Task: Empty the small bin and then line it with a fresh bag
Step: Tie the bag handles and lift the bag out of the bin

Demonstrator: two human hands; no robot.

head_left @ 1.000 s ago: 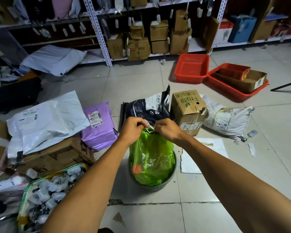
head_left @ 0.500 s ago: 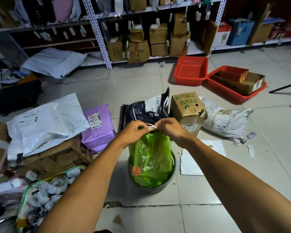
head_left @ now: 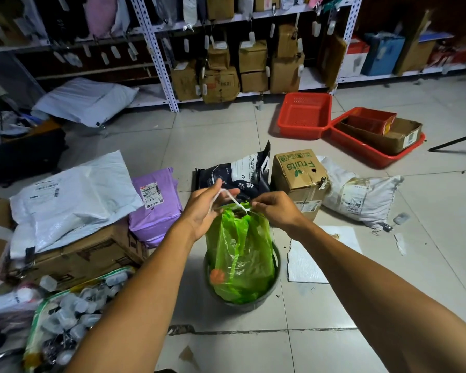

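Observation:
A small dark round bin (head_left: 253, 305) stands on the tiled floor below me. A full green plastic bag (head_left: 240, 254) sits in it, its top gathered and rising above the rim. A white drawstring (head_left: 233, 199) runs from the bag's neck. My left hand (head_left: 206, 211) has its palm turned up with the string looped over its spread fingers. My right hand (head_left: 276, 208) pinches the string at the bag's neck. Something orange shows through the plastic low on the bag's left side.
Parcels crowd the left: a purple mailer (head_left: 154, 203), white mailers (head_left: 73, 195), cardboard boxes. A dark pet-food bag (head_left: 234, 170) and a "Fruits" carton (head_left: 299, 173) lie just behind the bin. Red baskets (head_left: 304, 115) sit further back, with shelving behind them. A white sheet (head_left: 307, 262) lies right of the bin.
My left hand has gone from a closed grip at the bag's neck to spread fingers with its palm up, drawing the white string out to the left. The right hand stays pinched there.

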